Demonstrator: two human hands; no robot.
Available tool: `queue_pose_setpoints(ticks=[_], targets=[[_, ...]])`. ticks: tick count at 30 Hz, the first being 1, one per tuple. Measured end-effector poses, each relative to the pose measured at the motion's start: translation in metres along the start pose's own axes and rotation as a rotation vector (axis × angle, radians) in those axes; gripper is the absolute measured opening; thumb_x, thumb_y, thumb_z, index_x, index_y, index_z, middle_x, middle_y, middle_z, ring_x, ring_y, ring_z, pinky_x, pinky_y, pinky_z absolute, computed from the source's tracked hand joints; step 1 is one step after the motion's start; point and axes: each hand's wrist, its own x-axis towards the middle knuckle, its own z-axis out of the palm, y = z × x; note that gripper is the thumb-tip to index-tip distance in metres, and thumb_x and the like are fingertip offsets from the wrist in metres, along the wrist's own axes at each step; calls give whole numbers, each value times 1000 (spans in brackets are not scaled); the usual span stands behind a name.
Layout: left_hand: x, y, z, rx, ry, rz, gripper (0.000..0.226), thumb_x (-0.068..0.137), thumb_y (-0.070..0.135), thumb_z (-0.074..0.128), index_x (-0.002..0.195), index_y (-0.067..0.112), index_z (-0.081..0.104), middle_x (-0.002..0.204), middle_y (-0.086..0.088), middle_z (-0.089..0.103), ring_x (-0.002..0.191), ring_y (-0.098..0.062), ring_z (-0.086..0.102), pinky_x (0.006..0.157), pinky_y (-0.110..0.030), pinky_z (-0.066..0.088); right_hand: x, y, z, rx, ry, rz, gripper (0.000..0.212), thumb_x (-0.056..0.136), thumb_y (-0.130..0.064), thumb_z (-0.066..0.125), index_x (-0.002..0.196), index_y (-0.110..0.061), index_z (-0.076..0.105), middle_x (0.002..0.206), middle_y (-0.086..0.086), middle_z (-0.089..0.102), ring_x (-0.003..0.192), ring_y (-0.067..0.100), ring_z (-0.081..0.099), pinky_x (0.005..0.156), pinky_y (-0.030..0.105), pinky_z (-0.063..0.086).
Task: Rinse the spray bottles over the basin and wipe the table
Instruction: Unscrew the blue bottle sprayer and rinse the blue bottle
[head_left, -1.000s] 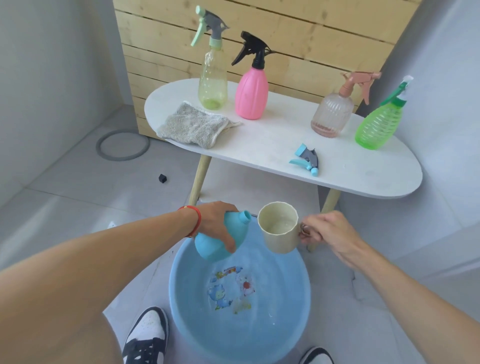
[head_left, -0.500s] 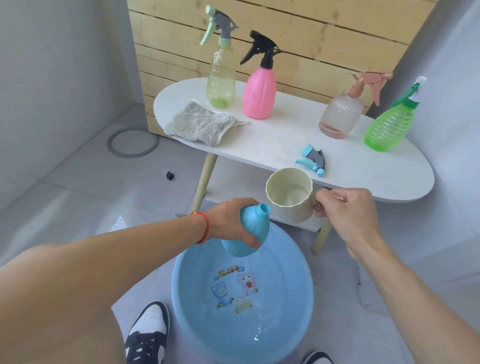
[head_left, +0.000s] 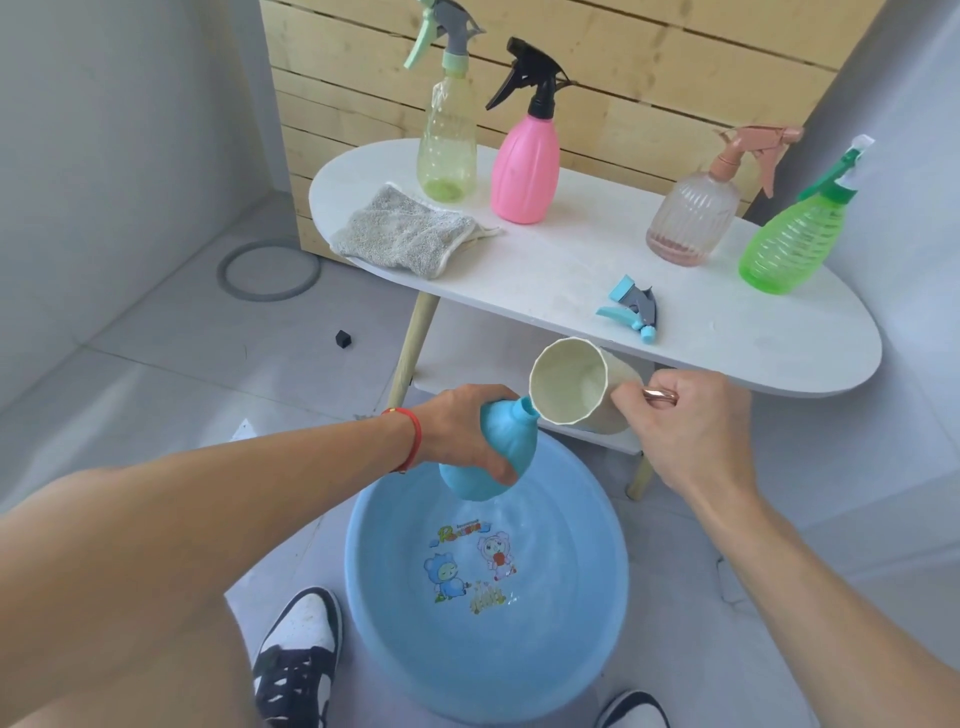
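Blue bottle (head_left: 475, 457) in left hand (head_left: 462, 423) over cartoon-printed basin (head_left: 587, 639), lettering unreadable.

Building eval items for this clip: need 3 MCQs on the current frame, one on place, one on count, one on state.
1. Where does the loose blue trigger head lie?
A. in the basin
B. on the white table
C. on the floor

2. How many spray bottles stand on the table?
A. two
B. three
C. four

3. What state is the blue bottle in?
A. capless, held over the basin
B. capped, standing on the table
C. lying on the cloth

Answers:
1 B: it rests on the tabletop near the front edge, in front of the clear pink bottle.
2 C: yellow-green, pink, clear pink and green bottles stand there.
3 A: the left hand grips it above the blue basin with its neck open, while the right hand tips the cream cup toward it.
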Motion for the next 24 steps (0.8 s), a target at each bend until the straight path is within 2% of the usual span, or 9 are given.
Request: queue_pose_setpoints(ticks=[4,8,14,22,24], targets=[[1,0,0,15,-6,-3,76,63,34,94,129,40,57,116,10,63,104,-18,64,85,-41,62,-1,-3,0,-33,21,-65,46,77,-30,58,55,-21,19,56,0,12,56,18,14,48,34,21],[3,-1,-1,28,-18,-10,76,63,36,95,128,40,57,117,9,63,105,-19,64,85,-43,62,-1,-1,0,-33,30,-81,58,82,-19,68,54,-23,18,51,1,13,54,20,16,48,34,23],[2,-1,0,35,-27,-5,76,65,34,94,130,39,56,116,10,62,103,-17,64,80,-36,61,-2,-2,0,-25,55,-139,49,79,-27,59,55,-24,16,51,1,11,52,18,14,47,33,21],[2,-1,0,60,-40,-11,75,65,35,94,129,40,57,115,10,62,102,-18,64,79,-36,61,-1,2,1,-65,97,-220,54,81,-22,61,56,-28,13,46,-4,12,48,14,17,48,33,18],[2,-1,1,64,-42,-11,73,65,34,94,128,40,57,114,10,62,102,-18,63,76,-34,60,-1,3,2,-87,116,-242,56,81,-20,61,54,-28,13,46,-7,12,50,20,20,53,32,20]])
